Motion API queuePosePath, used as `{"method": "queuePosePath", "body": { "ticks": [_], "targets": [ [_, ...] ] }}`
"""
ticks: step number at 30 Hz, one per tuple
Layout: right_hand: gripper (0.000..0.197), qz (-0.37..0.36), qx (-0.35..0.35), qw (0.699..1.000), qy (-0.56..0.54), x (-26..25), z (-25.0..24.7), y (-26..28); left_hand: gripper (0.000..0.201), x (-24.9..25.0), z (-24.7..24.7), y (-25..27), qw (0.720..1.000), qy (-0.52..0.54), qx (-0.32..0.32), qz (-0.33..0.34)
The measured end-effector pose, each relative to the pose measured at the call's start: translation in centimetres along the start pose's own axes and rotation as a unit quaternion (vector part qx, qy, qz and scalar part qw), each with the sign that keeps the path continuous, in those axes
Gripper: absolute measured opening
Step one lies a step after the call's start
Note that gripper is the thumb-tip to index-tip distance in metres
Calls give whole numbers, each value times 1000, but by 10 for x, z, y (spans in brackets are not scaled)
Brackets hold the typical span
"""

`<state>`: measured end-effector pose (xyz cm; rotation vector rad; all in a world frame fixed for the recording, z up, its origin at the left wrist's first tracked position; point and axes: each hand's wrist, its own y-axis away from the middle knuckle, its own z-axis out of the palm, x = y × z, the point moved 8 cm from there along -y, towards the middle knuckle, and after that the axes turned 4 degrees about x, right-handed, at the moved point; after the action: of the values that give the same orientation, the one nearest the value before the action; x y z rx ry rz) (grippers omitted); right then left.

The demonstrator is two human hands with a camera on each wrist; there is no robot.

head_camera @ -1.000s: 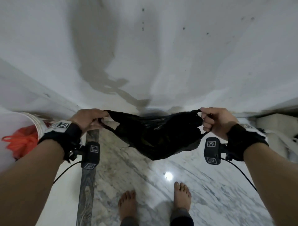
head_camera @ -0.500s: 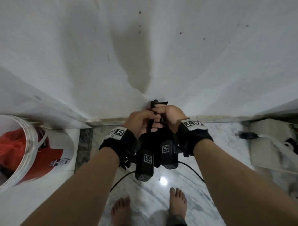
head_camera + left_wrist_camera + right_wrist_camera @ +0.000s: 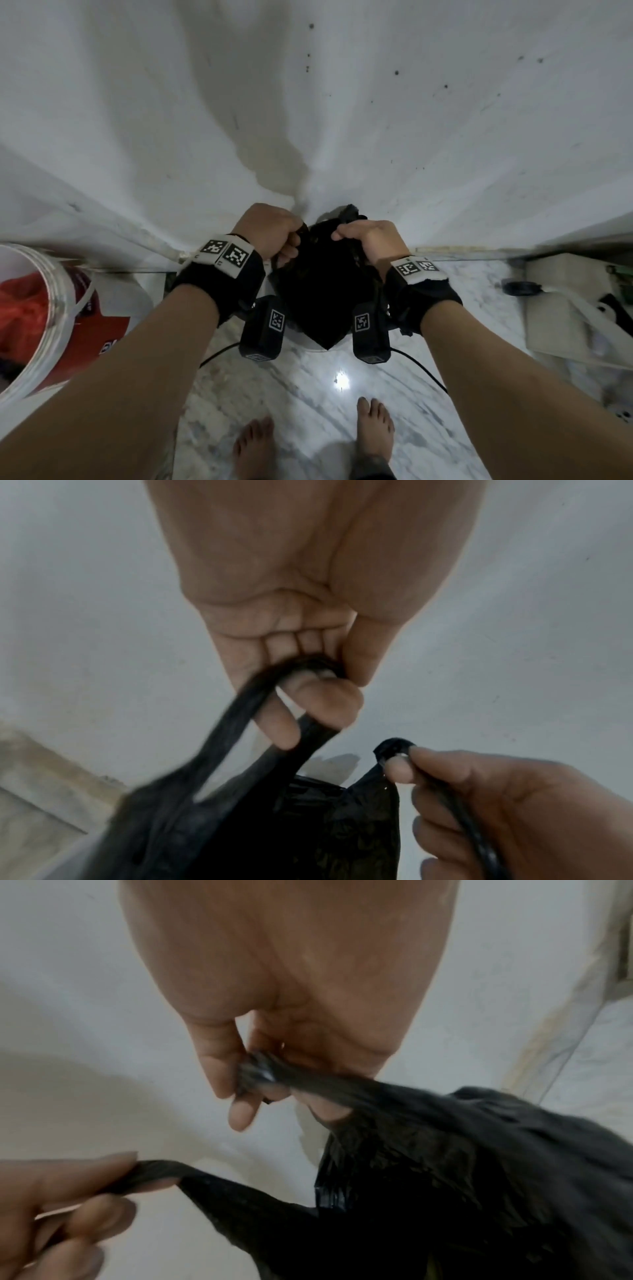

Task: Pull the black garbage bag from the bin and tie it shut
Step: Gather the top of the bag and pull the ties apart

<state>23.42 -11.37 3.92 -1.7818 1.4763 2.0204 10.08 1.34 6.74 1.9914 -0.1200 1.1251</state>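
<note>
The black garbage bag hangs in the air between my hands, above the marble floor and in front of the white wall. My left hand grips one twisted handle strip of the bag, with its fingers curled through the loop. My right hand pinches the other handle strip between thumb and fingers. The two hands are a short way apart, each at a top corner of the bag. The bag's body sags below them, crumpled.
A white bucket with a red label stands at the left, with a red bag inside. A beige box and a small black object lie at the right. My bare feet stand on the marble floor.
A second ago my hands stretched the bag wide apart. They then came together at the middle and have now drawn slightly apart, each holding a handle strip.
</note>
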Motion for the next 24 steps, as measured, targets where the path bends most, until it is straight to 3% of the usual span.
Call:
{"method": "queuePosePath", "body": {
  "ticks": [4, 7, 10, 15, 20, 22, 24],
  "targets": [
    [18, 29, -7, 999, 41, 5, 12, -1, 18, -4, -7, 2, 999, 35, 32, 9],
    [29, 40, -10, 997, 61, 13, 12, 1, 25, -18, -23, 1, 993, -82, 77, -30],
    [24, 34, -26, 997, 58, 24, 15, 8, 28, -28, -12, 7, 986, -143, -2, -80],
    [11, 42, -3, 998, 46, 32, 17, 8, 12, -21, 23, 16, 990, 54, -102, -78],
    [6, 74, -22, 993, -84, 30, 29, 4, 22, -45, 65, 29, 938, 218, -219, -159],
    [2, 76, -51, 994, -60, 31, 36, 4, 30, -51, 73, 30, 910, 298, -230, -172],
    [7, 91, -63, 993, -35, 35, 37, 3, 31, -56, 75, 27, 901, 334, -215, -173]
  ]
}}
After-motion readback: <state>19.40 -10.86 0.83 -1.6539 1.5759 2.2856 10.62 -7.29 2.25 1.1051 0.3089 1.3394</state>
